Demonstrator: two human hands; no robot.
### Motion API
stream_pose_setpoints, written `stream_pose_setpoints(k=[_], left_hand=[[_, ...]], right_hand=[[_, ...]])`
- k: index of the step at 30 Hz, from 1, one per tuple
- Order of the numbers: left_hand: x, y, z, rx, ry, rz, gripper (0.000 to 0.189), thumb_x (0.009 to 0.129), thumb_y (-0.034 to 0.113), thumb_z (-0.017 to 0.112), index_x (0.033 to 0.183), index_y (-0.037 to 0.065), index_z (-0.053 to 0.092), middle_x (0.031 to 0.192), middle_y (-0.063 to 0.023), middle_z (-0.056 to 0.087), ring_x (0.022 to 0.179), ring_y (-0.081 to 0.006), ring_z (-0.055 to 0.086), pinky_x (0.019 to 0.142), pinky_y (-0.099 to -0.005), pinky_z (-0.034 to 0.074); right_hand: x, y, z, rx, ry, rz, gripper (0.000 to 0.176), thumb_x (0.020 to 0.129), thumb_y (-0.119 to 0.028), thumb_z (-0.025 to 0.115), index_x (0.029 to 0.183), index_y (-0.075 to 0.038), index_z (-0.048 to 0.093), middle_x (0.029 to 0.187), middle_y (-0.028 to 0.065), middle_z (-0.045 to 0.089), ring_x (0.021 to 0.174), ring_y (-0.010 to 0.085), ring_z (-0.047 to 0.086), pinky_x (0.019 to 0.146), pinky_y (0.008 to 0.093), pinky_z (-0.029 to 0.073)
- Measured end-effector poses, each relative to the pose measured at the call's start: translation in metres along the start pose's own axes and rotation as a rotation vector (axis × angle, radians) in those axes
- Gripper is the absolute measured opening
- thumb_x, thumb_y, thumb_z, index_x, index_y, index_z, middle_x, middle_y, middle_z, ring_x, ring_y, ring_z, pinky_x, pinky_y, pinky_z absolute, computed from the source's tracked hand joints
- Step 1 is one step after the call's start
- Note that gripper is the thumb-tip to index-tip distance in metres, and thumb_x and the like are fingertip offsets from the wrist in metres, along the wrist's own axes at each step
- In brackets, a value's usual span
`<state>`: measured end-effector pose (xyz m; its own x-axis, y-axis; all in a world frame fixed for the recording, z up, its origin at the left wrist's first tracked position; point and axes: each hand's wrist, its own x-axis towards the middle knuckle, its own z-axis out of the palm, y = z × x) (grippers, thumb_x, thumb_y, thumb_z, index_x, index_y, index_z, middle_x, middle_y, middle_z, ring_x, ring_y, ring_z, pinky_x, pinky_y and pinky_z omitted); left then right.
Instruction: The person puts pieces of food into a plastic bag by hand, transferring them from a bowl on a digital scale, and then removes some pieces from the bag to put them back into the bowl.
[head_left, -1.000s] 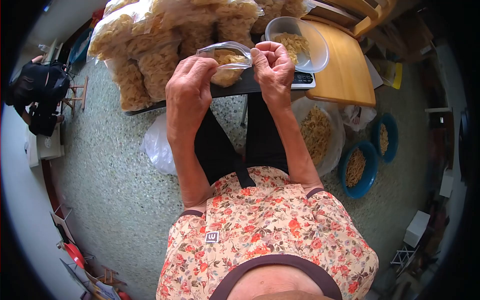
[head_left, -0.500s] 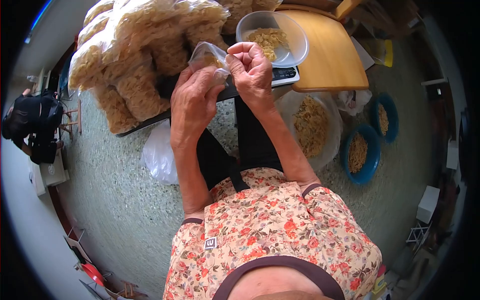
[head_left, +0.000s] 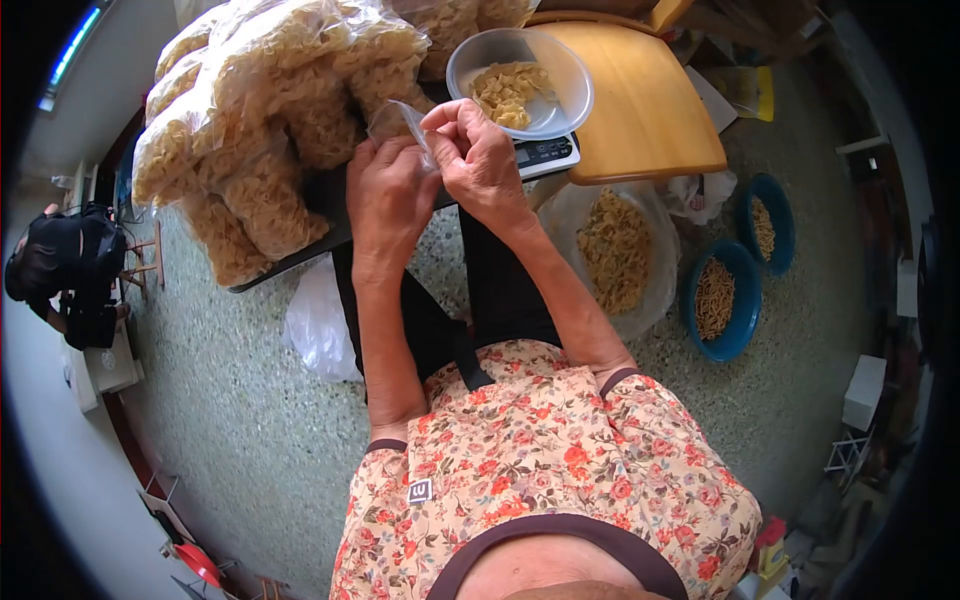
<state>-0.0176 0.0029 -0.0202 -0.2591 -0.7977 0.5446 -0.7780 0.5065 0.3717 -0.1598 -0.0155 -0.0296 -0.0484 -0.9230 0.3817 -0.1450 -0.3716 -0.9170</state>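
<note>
A small clear plastic bag (head_left: 402, 122) stands between my two hands above the dark tabletop. My left hand (head_left: 390, 190) is closed on its lower left side. With thumb and fingers pinched together, my right hand (head_left: 474, 160) grips the bag's right edge. What lies inside the bag is mostly hidden by my fingers. Just beyond my right hand, a clear round tub (head_left: 572, 100) partly filled with yellowish dried flakes (head_left: 510, 92) sits on a white digital scale (head_left: 548, 152).
Filled clear bags of flakes (head_left: 270, 110) are piled at the back left. A wooden chair (head_left: 640, 100) stands right of the scale. On the floor are a large bag of flakes (head_left: 615, 250), blue basins (head_left: 722, 335) and a white plastic bag (head_left: 320, 320). A person (head_left: 70, 255) is far left.
The right hand has drawn a little left and down against the bag, and the bag looks flatter and narrower. The whole view has shifted slightly.
</note>
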Motion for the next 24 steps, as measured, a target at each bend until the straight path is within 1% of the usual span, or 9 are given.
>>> stream_pose_setpoints(k=[2,4,7,13,14,15,17,18,24], left_hand=[[-0.001,-0.005,-0.011,-0.113,0.012,0.025,0.029,0.078,0.004,0.081,0.105,0.003,0.075,0.114,-0.0117,0.074,0.109,-0.0327,0.067,0.098,-0.0433,0.051],[-0.008,-0.005,-0.025,-0.443,-0.019,-0.218,0.023,0.084,-0.001,0.079,0.107,0.001,0.075,0.123,-0.0133,0.074,0.117,-0.0280,0.068,0.101,-0.0393,0.052],[-0.010,-0.003,-0.041,-0.384,0.006,-0.167,0.020,0.087,-0.004,0.077,0.106,-0.001,0.075,0.124,-0.0137,0.074,0.117,-0.0267,0.069,0.100,-0.0364,0.053],[-0.007,0.010,-0.044,-0.309,0.135,-0.060,0.013,0.087,-0.005,0.076,0.099,0.001,0.076,0.108,-0.0110,0.075,0.100,-0.0239,0.072,0.089,-0.0365,0.057],[-0.007,0.011,-0.044,-0.233,0.185,-0.008,0.012,0.087,-0.005,0.076,0.098,0.001,0.077,0.105,-0.0105,0.075,0.096,-0.0232,0.072,0.085,-0.0363,0.057],[-0.007,0.013,-0.044,-0.236,0.190,-0.012,0.012,0.087,-0.005,0.076,0.098,0.001,0.077,0.105,-0.0105,0.075,0.096,-0.0232,0.072,0.085,-0.0363,0.057],[-0.008,0.015,-0.046,-0.169,0.228,-0.021,0.013,0.088,-0.006,0.076,0.099,0.002,0.077,0.103,-0.0102,0.074,0.092,-0.0226,0.072,0.081,-0.0352,0.058],[-0.009,0.015,-0.045,-0.172,0.231,-0.024,0.013,0.088,-0.006,0.076,0.099,0.002,0.077,0.103,-0.0102,0.074,0.092,-0.0226,0.072,0.081,-0.0352,0.058],[-0.009,0.017,-0.047,-0.350,0.301,-0.093,0.014,0.089,-0.007,0.075,0.100,0.002,0.077,0.096,-0.0075,0.069,0.088,-0.0190,0.069,0.076,-0.0314,0.056]], right_hand=[[0.002,-0.002,-0.007,0.031,0.006,0.022,0.010,0.095,-0.002,0.071,0.104,-0.003,0.067,0.076,0.0033,0.065,0.067,0.0109,0.062,0.063,0.0289,0.052],[0.005,-0.008,-0.016,-0.006,0.010,0.019,0.011,0.095,-0.002,0.071,0.105,-0.002,0.067,0.076,0.0031,0.065,0.067,0.0107,0.062,0.063,0.0290,0.052],[0.011,-0.011,-0.029,-0.048,-0.004,0.032,0.013,0.095,-0.003,0.072,0.107,-0.002,0.068,0.077,0.0026,0.066,0.068,0.0101,0.062,0.062,0.0287,0.052],[0.020,-0.019,-0.058,-0.160,-0.101,0.019,0.012,0.094,-0.008,0.076,0.103,-0.002,0.071,0.083,0.0061,0.072,0.073,0.0123,0.066,0.067,0.0293,0.055],[0.025,-0.018,-0.069,-0.308,-0.084,-0.077,0.010,0.094,-0.010,0.075,0.101,-0.004,0.072,0.088,0.0083,0.075,0.075,0.0174,0.070,0.070,0.0321,0.056],[0.031,-0.017,-0.081,-0.313,-0.089,-0.078,0.010,0.094,-0.010,0.075,0.101,-0.004,0.072,0.088,0.0083,0.075,0.075,0.0174,0.070,0.070,0.0321,0.056],[0.044,-0.016,-0.106,-0.657,-0.242,-0.089,0.012,0.096,-0.010,0.074,0.106,-0.003,0.074,0.090,0.0058,0.075,0.081,0.0158,0.070,0.075,0.0300,0.056],[0.050,-0.013,-0.114,-0.726,-0.293,-0.073,0.016,0.092,-0.012,0.074,0.106,-0.005,0.075,0.091,0.0084,0.075,0.083,0.0213,0.073,0.079,0.0344,0.057],[0.076,-0.020,-0.118,-0.853,-0.527,0.153,0.032,0.082,-0.021,0.075,0.113,-0.013,0.077,0.096,0.0091,0.075,0.092,0.0247,0.073,0.089,0.0391,0.056]])
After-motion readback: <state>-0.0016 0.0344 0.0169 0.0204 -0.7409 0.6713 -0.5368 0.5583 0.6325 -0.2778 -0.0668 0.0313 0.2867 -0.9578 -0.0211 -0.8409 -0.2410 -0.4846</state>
